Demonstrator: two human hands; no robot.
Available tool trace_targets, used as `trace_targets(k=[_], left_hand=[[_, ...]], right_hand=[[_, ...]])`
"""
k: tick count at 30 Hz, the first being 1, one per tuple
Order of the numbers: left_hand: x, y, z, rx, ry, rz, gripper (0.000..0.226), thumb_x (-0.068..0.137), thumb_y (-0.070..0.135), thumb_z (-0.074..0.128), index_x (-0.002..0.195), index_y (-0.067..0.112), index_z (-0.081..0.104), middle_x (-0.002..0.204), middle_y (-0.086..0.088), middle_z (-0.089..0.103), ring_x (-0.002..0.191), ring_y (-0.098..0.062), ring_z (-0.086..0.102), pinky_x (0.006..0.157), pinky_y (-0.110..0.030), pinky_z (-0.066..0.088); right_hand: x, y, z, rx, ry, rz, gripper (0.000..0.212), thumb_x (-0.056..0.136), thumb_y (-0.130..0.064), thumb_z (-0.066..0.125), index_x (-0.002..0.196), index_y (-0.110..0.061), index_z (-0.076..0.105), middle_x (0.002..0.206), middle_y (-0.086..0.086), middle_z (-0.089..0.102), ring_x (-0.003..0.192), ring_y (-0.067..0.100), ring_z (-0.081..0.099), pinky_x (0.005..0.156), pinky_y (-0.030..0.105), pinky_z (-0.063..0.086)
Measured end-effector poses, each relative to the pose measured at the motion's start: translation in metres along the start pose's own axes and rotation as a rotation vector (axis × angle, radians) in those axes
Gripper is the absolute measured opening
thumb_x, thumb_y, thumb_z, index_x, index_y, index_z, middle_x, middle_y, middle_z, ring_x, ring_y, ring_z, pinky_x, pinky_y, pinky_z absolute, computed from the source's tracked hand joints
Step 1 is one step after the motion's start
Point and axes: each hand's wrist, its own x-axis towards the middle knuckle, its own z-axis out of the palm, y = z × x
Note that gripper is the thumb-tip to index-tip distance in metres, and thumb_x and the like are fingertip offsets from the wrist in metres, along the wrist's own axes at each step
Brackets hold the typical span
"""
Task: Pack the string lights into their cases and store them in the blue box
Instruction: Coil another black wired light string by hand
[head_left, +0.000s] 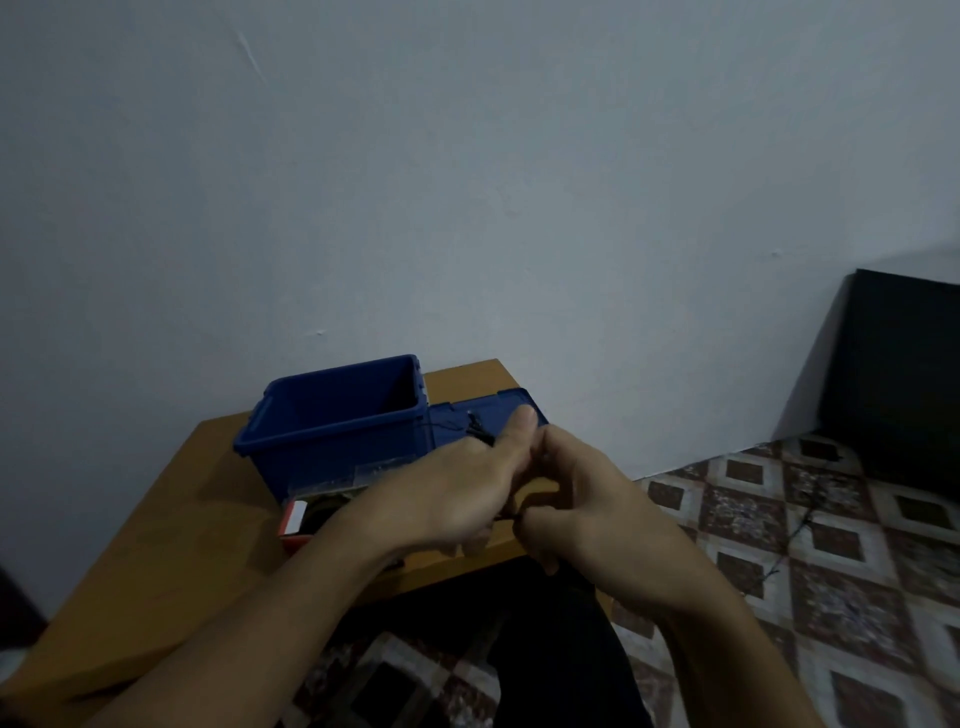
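Note:
An open blue box (332, 415) stands on a small wooden table (208, 499), and its blue lid (493, 410) lies flat to its right. A clear case with an orange and white label (296, 519) lies in front of the box, partly hidden by my left forearm. My left hand (457, 493) and my right hand (576, 499) meet above the table's front right corner. Both pinch a thin black string light wire (478, 431), which loops up above my left fingers. Most of the wire is hidden in my hands.
A plain wall rises right behind the table. A patterned tile floor (779, 519) spreads to the right, with a black wire (800, 530) trailing over it. A dark cabinet (904, 384) stands at the far right. My dark trousers (550, 649) show below my hands.

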Motion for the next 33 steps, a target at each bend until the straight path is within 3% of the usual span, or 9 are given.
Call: trace_targets(k=[2, 6, 9, 11, 17, 21, 25, 29, 33], left_hand=[[0.003, -0.006, -0.001, -0.036, -0.041, -0.040, 0.095, 0.086, 0.082, 0.002, 0.071, 0.006, 0.057, 0.050, -0.003, 0.046, 0.043, -0.013, 0.040, 0.059, -0.031, 0.041], [-0.003, -0.010, -0.010, -0.271, -0.167, -0.133, 0.091, 0.081, 0.088, 0.010, 0.077, 0.012, 0.061, 0.050, 0.002, 0.033, 0.046, -0.013, 0.026, 0.053, -0.028, 0.036], [-0.005, -0.013, -0.018, -0.368, -0.261, -0.135, 0.103, 0.078, 0.092, 0.013, 0.078, 0.005, 0.067, 0.054, 0.000, 0.026, 0.049, -0.015, 0.019, 0.052, -0.025, 0.036], [-0.004, -0.014, -0.020, -0.372, -0.279, -0.139, 0.106, 0.076, 0.093, 0.013, 0.082, 0.004, 0.070, 0.054, 0.000, 0.026, 0.049, -0.016, 0.019, 0.050, -0.024, 0.036], [-0.003, -0.015, -0.014, -0.351, -0.299, -0.093, 0.107, 0.075, 0.093, 0.013, 0.075, 0.002, 0.069, 0.047, 0.001, 0.029, 0.042, -0.014, 0.023, 0.051, -0.028, 0.034], [-0.004, -0.012, -0.021, -0.442, -0.439, -0.001, 0.100, 0.079, 0.090, 0.012, 0.062, 0.005, 0.061, 0.040, 0.001, 0.030, 0.038, -0.015, 0.023, 0.048, -0.028, 0.032], [-0.005, -0.017, -0.026, -0.614, -0.555, 0.065, 0.093, 0.085, 0.087, 0.018, 0.059, 0.005, 0.052, 0.038, 0.000, 0.028, 0.034, -0.014, 0.024, 0.046, -0.028, 0.036], [0.001, -0.022, -0.025, -0.769, -0.687, 0.155, 0.091, 0.096, 0.073, 0.021, 0.075, -0.004, 0.065, 0.037, 0.000, 0.036, 0.031, -0.011, 0.029, 0.043, -0.024, 0.041], [0.002, -0.026, -0.022, -0.995, -0.827, 0.244, 0.058, 0.098, 0.047, 0.041, 0.075, 0.000, 0.065, 0.039, 0.003, 0.043, 0.035, -0.011, 0.039, 0.047, -0.026, 0.042]], right_hand=[[0.000, 0.002, 0.000, -0.059, 0.065, -0.028, 0.032, 0.068, -0.021, 0.064, 0.098, -0.014, 0.053, 0.083, 0.005, 0.068, 0.064, 0.023, 0.060, 0.057, 0.045, 0.048], [0.004, 0.006, -0.006, -0.150, 0.148, -0.067, 0.017, 0.086, -0.003, 0.068, 0.096, -0.015, 0.060, 0.077, -0.003, 0.066, 0.062, 0.006, 0.061, 0.059, 0.024, 0.046], [0.004, 0.010, -0.009, -0.425, 0.184, -0.074, 0.003, 0.092, -0.028, 0.072, 0.091, -0.028, 0.069, 0.075, -0.010, 0.066, 0.064, 0.000, 0.058, 0.058, 0.016, 0.044], [0.004, 0.011, -0.010, -0.499, 0.179, -0.080, 0.015, 0.093, -0.038, 0.069, 0.082, -0.028, 0.069, 0.066, -0.011, 0.062, 0.058, 0.000, 0.054, 0.053, 0.016, 0.040], [-0.001, 0.008, -0.011, -0.239, 0.129, -0.211, 0.020, 0.097, -0.039, 0.064, 0.084, -0.022, 0.065, 0.072, 0.001, 0.062, 0.063, 0.016, 0.054, 0.060, 0.042, 0.046], [0.003, 0.008, -0.006, -0.161, 0.236, -0.247, 0.017, 0.092, -0.035, 0.066, 0.085, -0.020, 0.067, 0.071, -0.008, 0.065, 0.063, 0.005, 0.056, 0.059, 0.029, 0.045], [0.005, 0.008, -0.007, -0.083, 0.219, -0.282, 0.023, 0.090, -0.036, 0.064, 0.088, -0.013, 0.068, 0.073, -0.009, 0.065, 0.067, 0.004, 0.059, 0.063, 0.020, 0.045], [0.007, 0.012, -0.008, -0.045, 0.247, -0.295, 0.013, 0.098, -0.020, 0.063, 0.092, -0.011, 0.070, 0.080, 0.000, 0.068, 0.073, 0.013, 0.063, 0.067, 0.025, 0.050], [0.008, 0.012, -0.006, -0.022, 0.272, -0.267, 0.012, 0.098, -0.021, 0.061, 0.094, -0.012, 0.070, 0.080, 0.001, 0.068, 0.070, 0.010, 0.060, 0.063, 0.024, 0.049]])
